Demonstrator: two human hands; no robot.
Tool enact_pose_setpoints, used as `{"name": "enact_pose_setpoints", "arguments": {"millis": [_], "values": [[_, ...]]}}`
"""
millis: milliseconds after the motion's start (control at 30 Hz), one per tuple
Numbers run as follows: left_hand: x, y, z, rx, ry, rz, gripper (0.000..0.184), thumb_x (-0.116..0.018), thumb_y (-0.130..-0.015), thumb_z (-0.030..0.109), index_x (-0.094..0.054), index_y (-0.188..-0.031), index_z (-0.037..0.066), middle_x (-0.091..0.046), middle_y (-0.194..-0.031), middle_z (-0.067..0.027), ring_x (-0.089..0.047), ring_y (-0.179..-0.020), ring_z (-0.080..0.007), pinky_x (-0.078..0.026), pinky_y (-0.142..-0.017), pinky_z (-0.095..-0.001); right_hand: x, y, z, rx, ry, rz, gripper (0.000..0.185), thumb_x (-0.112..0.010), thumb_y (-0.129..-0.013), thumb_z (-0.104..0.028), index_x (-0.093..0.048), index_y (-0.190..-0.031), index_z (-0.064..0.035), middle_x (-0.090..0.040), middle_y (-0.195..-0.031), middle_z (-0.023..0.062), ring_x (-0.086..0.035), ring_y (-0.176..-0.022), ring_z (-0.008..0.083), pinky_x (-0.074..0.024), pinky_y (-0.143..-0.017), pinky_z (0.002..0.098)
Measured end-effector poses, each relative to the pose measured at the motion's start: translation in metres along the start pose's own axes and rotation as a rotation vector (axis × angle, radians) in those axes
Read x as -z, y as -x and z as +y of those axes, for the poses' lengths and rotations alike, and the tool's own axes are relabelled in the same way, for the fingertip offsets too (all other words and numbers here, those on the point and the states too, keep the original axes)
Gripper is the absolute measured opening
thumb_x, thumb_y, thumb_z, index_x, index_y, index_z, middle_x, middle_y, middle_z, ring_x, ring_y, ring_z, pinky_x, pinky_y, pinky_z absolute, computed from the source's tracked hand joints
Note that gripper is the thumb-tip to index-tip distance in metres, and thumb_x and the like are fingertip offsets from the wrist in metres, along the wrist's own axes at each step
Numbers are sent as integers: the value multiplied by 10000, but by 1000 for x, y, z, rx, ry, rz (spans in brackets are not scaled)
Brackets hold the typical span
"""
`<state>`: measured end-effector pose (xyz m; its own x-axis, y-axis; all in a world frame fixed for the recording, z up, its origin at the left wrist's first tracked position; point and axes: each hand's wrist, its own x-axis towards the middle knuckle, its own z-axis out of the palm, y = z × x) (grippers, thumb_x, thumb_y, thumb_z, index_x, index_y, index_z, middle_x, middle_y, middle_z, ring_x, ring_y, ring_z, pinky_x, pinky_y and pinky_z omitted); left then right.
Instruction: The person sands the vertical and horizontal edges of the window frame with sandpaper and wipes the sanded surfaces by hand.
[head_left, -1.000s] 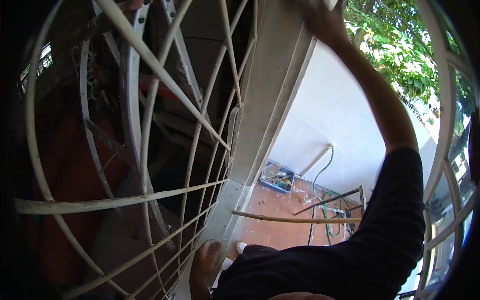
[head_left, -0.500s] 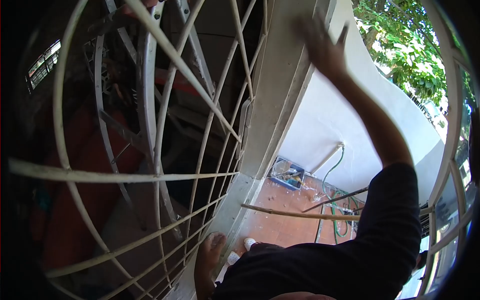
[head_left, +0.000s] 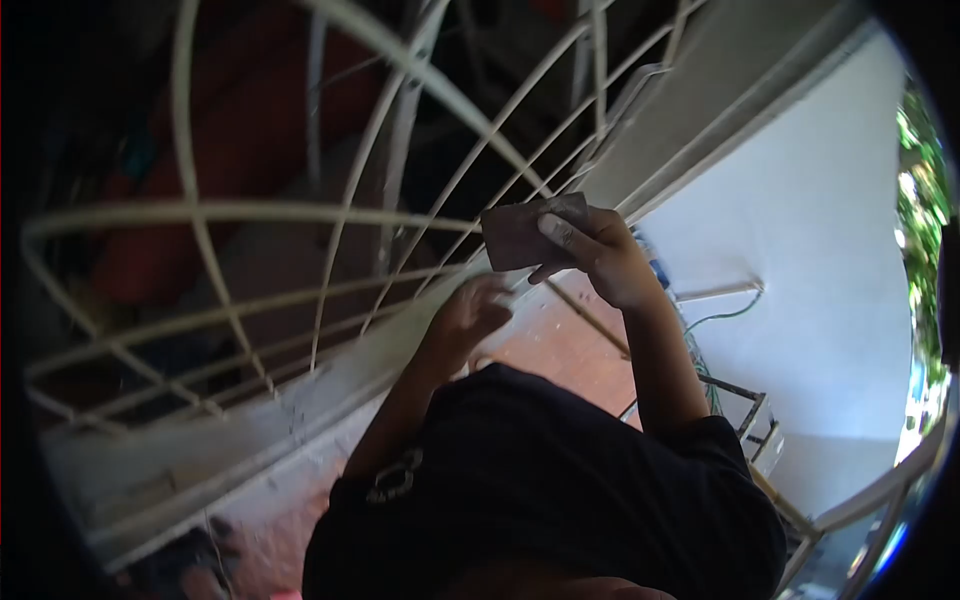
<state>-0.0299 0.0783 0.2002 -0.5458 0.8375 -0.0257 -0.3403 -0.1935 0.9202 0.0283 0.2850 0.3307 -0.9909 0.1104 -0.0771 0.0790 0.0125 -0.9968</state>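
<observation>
Dark brown and flat, one sheet point(head_left: 515, 240) is pinched between thumb and fingers of the right hand point(head_left: 597, 255), reaching out to that hand's left and lying near the left hand point(head_left: 468, 315). Of the two hands, the left grasps nothing visible, its loose fingers blurred. One pale grille point(head_left: 270, 211) stands left of both hands; one green hose point(head_left: 717, 318) runs to their right.
</observation>
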Motion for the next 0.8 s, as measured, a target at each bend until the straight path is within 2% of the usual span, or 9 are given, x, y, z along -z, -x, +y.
{"name": "enact_pose_setpoints", "arguments": {"millis": [33,67,233,333,467,533,600,767,800], "values": [[-10,0,18,-39,96,0,670,-693,-935,311,-381,-1436,-7,-521,-1348,-129,-505,-1231,-199,-392,-1058,-361,-9,-1,11,-53,-180,-1,361,-570,-1020,-254,-627,-1147,79,-682,-1001,133,-699,-880,230,-602,-773,369],[-17,0,20,-164,144,100,638,-703,-926,280,-412,-1420,0,-551,-1314,-118,-524,-1200,-180,-404,-1042,-362,-16,-1,19,-92,-252,-55,371,-598,-1005,-242,-625,-1151,98,-682,-1005,149,-697,-912,228,-607,-766,356],[-3,30,3,-198,211,306,489,-648,-960,248,-532,-1356,-12,-625,-1240,-96,-572,-1161,-171,-427,-1032,-352,-60,0,58,-234,-434,-152,352,-621,-989,-216,-636,-1184,76,-685,-1064,128,-687,-961,212,-592,-817,361],[-1,51,1,-173,302,412,467,-577,-998,210,-502,-1400,-16,-588,-1338,-121,-552,-1241,-225,-407,-1079,-381,-83,-5,82,-162,-196,-184,350,-644,-968,-179,-645,-1224,61,-695,-1091,94,-644,-991,142,-510,-884,285],[-11,88,-12,-247,-17,663,413,-507,-1035,192,-522,-1384,-28,-577,-1351,-119,-520,-1267,-205,-384,-1103,-356,-91,-10,85,-169,121,-420,284,-675,-948,-181,-704,-1133,33,-727,-977,75,-645,-901,100,-515,-803,266],[-10,103,-34,-232,128,737,429,-487,-1049,197,-467,-1416,-25,-561,-1344,-131,-540,-1242,-232,-417,-1080,-380,-96,-11,116,-87,131,-496,262,-669,-953,-200,-714,-1107,8,-725,-889,45,-639,-831,92,-511,-735,274],[-12,118,-39,-236,205,808,401,-499,-1043,160,-478,-1396,-30,-553,-1347,-145,-548,-1239,-254,-487,-1023,-414,-102,-17,122,-58,267,-627,250,-653,-958,-189,-712,-1087,16,-732,-889,72,-669,-812,129,-530,-742,282],[1,177,-38,-282,-43,852,348,-468,-1058,140,-511,-1373,-2,-602,-1279,-112,-585,-1153,-172,-465,-1005,-318,-108,-40,142,-50,224,-769,286,-661,-942,-184,-696,-1046,80,-737,-854,160,-736,-788,210,-589,-674,334],[12,192,-46,-212,-212,880,337,-452,-1055,117,-510,-1375,30,-625,-1258,-122,-608,-1138,-200,-474,-1004,-333,-108,-51,146,-75,297,-818,278,-662,-940,-177,-695,-1032,82,-736,-855,165,-736,-761,214,-588,-672,330]]}}
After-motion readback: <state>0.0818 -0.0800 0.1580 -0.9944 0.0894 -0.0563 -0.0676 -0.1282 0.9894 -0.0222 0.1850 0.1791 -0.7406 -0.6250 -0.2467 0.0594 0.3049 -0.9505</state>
